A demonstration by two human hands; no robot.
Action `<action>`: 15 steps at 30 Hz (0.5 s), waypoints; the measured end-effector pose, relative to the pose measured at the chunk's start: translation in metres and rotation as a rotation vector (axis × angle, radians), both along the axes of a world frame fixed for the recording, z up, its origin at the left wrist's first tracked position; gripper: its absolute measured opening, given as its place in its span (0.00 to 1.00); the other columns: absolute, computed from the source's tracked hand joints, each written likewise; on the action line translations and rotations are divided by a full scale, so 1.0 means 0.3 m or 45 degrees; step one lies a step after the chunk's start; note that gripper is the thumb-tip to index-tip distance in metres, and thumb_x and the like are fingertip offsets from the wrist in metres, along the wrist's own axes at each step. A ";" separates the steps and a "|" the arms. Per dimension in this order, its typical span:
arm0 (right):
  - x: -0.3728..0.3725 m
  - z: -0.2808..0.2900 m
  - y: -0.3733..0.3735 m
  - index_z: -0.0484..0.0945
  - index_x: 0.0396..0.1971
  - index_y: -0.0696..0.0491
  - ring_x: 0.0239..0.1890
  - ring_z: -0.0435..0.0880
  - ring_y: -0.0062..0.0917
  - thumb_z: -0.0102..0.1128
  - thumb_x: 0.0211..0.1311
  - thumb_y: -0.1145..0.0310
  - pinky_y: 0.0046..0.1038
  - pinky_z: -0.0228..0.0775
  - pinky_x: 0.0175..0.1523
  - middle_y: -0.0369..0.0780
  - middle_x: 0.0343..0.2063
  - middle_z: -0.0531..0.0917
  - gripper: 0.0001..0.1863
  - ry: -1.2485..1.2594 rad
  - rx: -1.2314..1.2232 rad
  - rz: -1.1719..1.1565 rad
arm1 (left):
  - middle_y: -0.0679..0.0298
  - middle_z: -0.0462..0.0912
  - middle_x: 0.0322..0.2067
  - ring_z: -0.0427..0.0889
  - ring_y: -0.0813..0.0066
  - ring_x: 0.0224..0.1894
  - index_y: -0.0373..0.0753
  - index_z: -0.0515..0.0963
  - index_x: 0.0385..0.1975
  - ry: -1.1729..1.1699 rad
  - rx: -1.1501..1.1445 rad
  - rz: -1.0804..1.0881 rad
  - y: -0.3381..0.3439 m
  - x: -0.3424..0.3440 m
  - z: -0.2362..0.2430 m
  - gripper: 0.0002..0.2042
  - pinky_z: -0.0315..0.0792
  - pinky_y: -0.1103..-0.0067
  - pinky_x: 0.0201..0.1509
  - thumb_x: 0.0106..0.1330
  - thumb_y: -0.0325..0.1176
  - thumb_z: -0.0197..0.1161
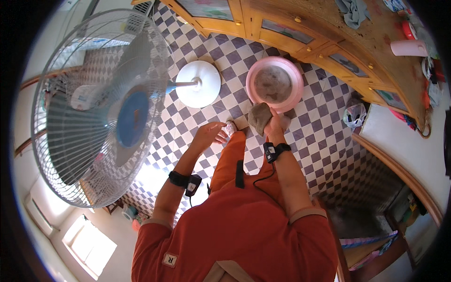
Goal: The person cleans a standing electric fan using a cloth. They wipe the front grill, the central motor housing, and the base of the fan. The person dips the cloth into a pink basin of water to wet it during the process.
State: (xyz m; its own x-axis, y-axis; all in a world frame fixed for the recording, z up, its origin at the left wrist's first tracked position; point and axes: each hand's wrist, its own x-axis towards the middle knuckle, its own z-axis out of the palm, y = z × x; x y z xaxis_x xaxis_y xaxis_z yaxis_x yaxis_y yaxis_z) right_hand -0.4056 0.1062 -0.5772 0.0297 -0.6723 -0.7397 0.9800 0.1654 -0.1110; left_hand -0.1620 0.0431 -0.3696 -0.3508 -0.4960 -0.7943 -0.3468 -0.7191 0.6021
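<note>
Brown cloth (259, 118) is hanging in the right hand (274, 126), whose fingers are clasping it firmly by its right side, just beside the near rim of a pink basin (298, 84) that is holding murky water (272, 84). Left of that grip, the left hand (206, 136) is hovering empty with loosely curved, parted fingers; farther left a fan (133, 120) is standing, and beyond the basin a wooden cabinet (282, 30) is stretching rightward.

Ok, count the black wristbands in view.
2: one wristband well behind the left hand; another wristband close behind the right hand, which holds a brown cloth.
</note>
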 end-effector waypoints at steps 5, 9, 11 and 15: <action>-0.167 -0.258 0.004 0.71 0.52 0.53 0.51 0.75 0.36 0.44 0.66 0.57 0.40 0.66 0.57 0.41 0.51 0.76 0.21 -0.067 0.236 -0.213 | 0.58 0.81 0.31 0.84 0.69 0.32 0.34 0.73 0.48 -0.091 0.129 0.111 0.028 -0.143 -0.292 0.18 0.79 0.78 0.37 0.70 0.42 0.48; -0.310 -0.530 -0.019 0.71 0.53 0.53 0.50 0.76 0.34 0.47 0.65 0.57 0.38 0.67 0.55 0.39 0.50 0.78 0.21 -0.120 0.231 -0.270 | 0.57 0.81 0.32 0.84 0.69 0.31 0.35 0.73 0.48 -0.066 0.278 0.230 0.077 -0.310 -0.581 0.17 0.79 0.78 0.36 0.71 0.41 0.47; -0.345 -0.648 -0.033 0.71 0.52 0.52 0.48 0.77 0.33 0.48 0.65 0.57 0.36 0.68 0.53 0.37 0.49 0.78 0.20 -0.202 0.169 -0.336 | 0.58 0.81 0.32 0.84 0.69 0.31 0.35 0.73 0.48 -0.056 0.302 0.197 0.087 -0.388 -0.728 0.16 0.79 0.78 0.36 0.71 0.40 0.47; -0.368 -0.984 -0.064 0.69 0.55 0.49 0.50 0.74 0.31 0.51 0.63 0.52 0.35 0.64 0.56 0.38 0.50 0.77 0.24 -0.056 0.318 -0.134 | 0.57 0.81 0.29 0.82 0.71 0.26 0.35 0.73 0.48 -0.041 0.257 0.143 0.070 -0.548 -1.062 0.15 0.78 0.79 0.30 0.69 0.36 0.46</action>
